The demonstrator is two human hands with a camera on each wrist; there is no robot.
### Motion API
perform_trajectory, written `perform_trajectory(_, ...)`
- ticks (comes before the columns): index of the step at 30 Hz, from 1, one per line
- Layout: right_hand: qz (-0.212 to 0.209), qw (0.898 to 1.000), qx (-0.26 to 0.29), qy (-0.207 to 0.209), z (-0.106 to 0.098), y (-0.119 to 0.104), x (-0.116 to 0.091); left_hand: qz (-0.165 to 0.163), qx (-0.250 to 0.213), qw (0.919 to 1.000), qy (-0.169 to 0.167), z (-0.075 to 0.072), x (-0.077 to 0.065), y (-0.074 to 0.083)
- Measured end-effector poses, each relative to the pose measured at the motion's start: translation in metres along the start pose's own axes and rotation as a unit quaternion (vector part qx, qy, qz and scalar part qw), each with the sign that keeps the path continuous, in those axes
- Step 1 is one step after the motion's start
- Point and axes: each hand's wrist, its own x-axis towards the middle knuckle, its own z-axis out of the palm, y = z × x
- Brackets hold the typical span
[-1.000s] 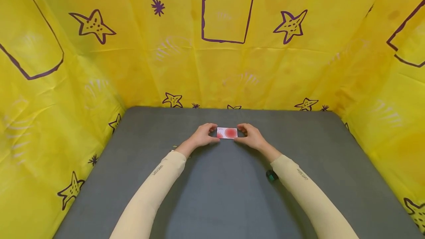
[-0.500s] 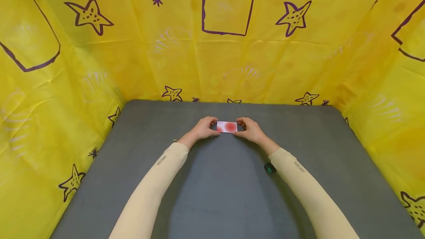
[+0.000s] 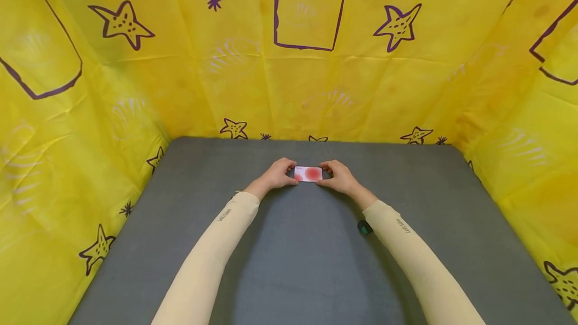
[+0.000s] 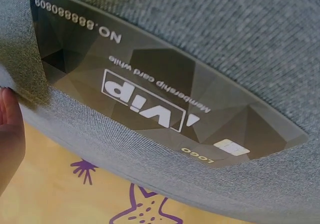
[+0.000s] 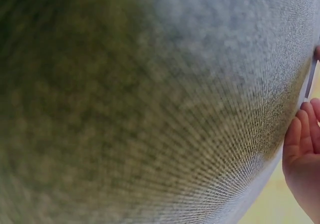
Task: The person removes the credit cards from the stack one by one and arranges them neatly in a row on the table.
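A small white card with red circles (image 3: 308, 174) is held level between both hands in the head view, over the far middle of the table. My left hand (image 3: 279, 173) pinches its left end, with the thumb at the near corner and the fingers at the far one. At the opposite end, my right hand (image 3: 339, 177) grips it the same way. Beside the left wrist, a dark grey VIP membership card (image 4: 145, 58) lies on the cloth, large in the left wrist view; the left forearm mostly hides it from the head camera.
Grey cloth covers the table (image 3: 302, 265). Yellow fabric walls (image 3: 180, 64) with purple starfish drawings rise at the back and both sides. Under the right wrist shows a small black device with a green face (image 3: 364, 227).
The head view has tilted down slightly, so the table and hands appear higher in it. Both hands keep their hold on the white and red card, which stays about where it was.
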Motion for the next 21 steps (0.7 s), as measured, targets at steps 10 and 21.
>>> perform_trajectory(10, -0.015, 1.000, -0.016, -0.007, 0.0013, -0.0014, -0.0027, -0.013, -0.002, 0.9998, -0.015, -0.0018, -0.0028, 0.0025)
perform_trajectory(21, -0.001, 1.000, -0.014, -0.015, -0.0007, -0.0010, -0.0002, -0.022, -0.003, 0.9994, -0.027, -0.0051, 0.0007, 0.0019)
